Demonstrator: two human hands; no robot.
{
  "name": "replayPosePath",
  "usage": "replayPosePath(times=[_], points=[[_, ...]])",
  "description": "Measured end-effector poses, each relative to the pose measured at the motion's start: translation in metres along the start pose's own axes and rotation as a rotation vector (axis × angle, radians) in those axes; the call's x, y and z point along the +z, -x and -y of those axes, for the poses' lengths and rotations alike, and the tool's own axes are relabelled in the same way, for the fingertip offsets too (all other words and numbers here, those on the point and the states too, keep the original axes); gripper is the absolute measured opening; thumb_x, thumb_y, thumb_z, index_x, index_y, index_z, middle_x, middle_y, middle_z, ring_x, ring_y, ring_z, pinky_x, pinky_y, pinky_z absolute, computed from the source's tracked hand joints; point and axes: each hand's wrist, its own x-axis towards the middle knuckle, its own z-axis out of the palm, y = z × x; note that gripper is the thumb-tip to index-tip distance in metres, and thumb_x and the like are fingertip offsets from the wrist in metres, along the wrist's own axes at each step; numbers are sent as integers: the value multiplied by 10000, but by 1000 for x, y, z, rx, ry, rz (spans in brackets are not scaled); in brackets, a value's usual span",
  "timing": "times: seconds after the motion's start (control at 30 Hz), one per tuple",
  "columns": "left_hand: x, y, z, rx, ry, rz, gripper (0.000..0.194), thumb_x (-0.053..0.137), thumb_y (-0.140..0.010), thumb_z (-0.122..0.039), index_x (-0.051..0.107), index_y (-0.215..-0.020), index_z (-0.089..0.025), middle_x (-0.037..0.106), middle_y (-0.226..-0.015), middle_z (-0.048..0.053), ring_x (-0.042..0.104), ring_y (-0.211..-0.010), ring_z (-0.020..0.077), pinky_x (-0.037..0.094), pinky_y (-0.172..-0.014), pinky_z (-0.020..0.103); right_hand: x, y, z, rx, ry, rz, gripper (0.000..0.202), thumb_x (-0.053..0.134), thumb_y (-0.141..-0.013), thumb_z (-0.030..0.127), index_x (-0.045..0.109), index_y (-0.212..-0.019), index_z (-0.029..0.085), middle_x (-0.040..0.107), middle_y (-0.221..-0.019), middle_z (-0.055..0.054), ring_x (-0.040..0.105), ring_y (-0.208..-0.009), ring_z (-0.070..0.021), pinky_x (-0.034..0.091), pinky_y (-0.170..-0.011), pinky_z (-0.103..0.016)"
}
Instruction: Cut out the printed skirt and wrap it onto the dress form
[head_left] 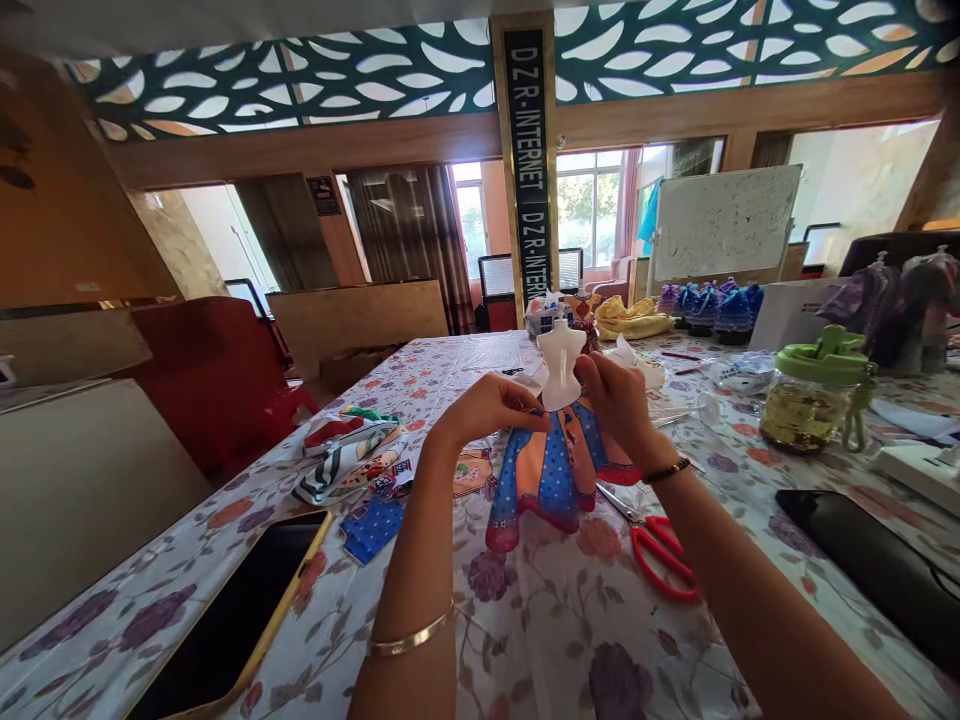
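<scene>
Okay, so there's a pillar sign (525, 120) reading "DZR-INTERNET" behind, a green-lidded jar (814, 395) of yellowish stuff off right, and my left hand (504, 407) and right hand (619, 398) both pinching a blue-and-orange skirt (555, 465) round a little white mannequin (561, 360) on the surface (532, 640).

White mannequin (561, 365), blue-orange skirt (556, 465), floral tablecloth (540, 645)

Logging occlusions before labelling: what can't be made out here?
All in the head view:
- Back of the skirt: hidden by its own front.
- Right hand: its own curled fingers hide whether fabric is pinched.
- Phone: near end cut off by the bottom edge.
- Whiteboard: writing too small and faint to read.
</scene>
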Motion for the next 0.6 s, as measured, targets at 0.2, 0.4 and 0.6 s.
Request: replayPosePath(times=[0.2,0.4,0.6], points=[[7,-4,-6,44,73,17,214,737,-594,-301,661,-705,-135,659,-716,17,575,-650,105,440,-648,238,-34,-18,-15,-57,-109,444,240,629,-713,385,627,-611,169,525,-503,32,433,-496,-102,308,-467,-225],[21,-10,-20,128,60,-66,180,693,-658,-288,672,-757,-140,667,-731,26,570,-608,92,434,-603,222,-60,-22,-31,-26,-115,665,178,624,-714,312,665,-617,168,577,-509,29,461,-484,-98,360,-457,-221],[12,-10,-19,64,-150,-529,320,748,-565,-386,640,-732,-135,655,-691,41,576,-569,133,418,-548,247,-61,-27,-30,-3,-56,495,154,617,-716,296,631,-610,187,582,-562,18,492,-554,-126,376,-525,-264]])
